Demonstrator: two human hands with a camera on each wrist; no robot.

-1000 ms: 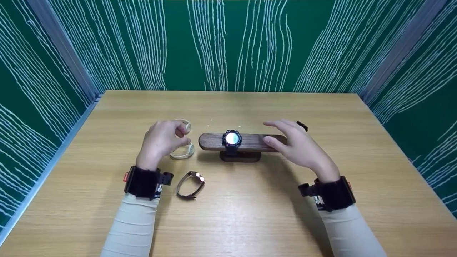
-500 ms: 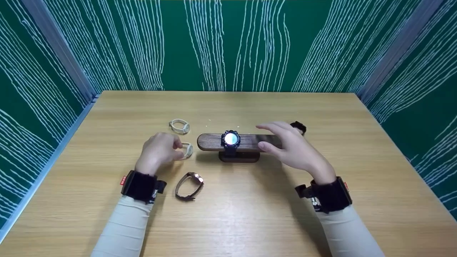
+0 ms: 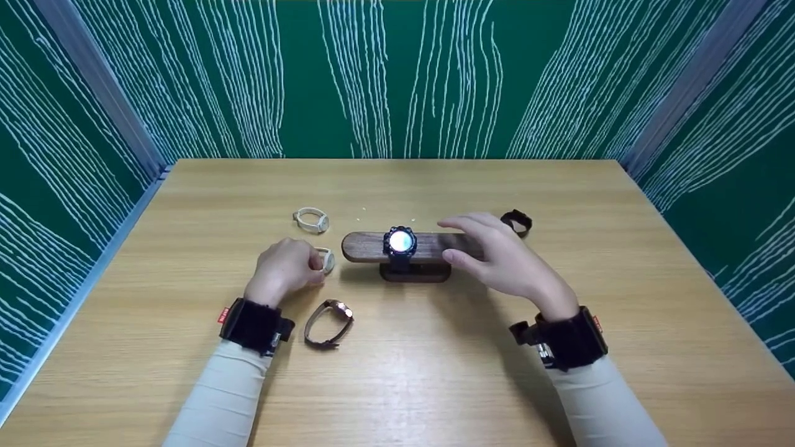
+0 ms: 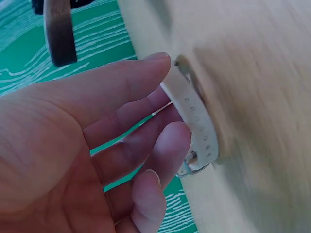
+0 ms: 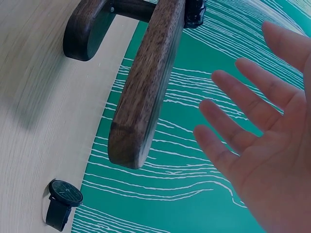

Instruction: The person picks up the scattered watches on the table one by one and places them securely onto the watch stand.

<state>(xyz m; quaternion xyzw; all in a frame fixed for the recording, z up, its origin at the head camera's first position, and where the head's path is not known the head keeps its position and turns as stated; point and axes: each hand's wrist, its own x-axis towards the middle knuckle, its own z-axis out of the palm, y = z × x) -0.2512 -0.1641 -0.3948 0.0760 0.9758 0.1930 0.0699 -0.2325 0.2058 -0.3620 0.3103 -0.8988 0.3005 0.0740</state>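
Observation:
With thumb and fingers, my left hand (image 3: 282,270) holds a white-strapped wristwatch (image 4: 194,116) low at the table, left of a dark wooden watch stand (image 3: 366,247). In the left wrist view its holed strap and buckle show, while the dial is mostly hidden. My right hand (image 3: 497,257), fingers spread and holding nothing, hovers by the stand's right end and covers part of it in the head view. The right wrist view shows a gap between this hand and the bar. A black watch with a bright dial (image 3: 400,241) is strapped around the bar, left of its middle.
Behind my left hand lies another white watch (image 3: 312,220). A dark-strapped watch (image 3: 329,324) lies nearer to me on the wooden table (image 3: 422,385). Beyond my right hand there is a black watch (image 5: 65,193). Green, white-streaked walls (image 3: 310,93) enclose the table.
My left hand has come down from between the two white watches to the nearer one and now grips it. The right hand has drifted slightly left over the stand, still spread.

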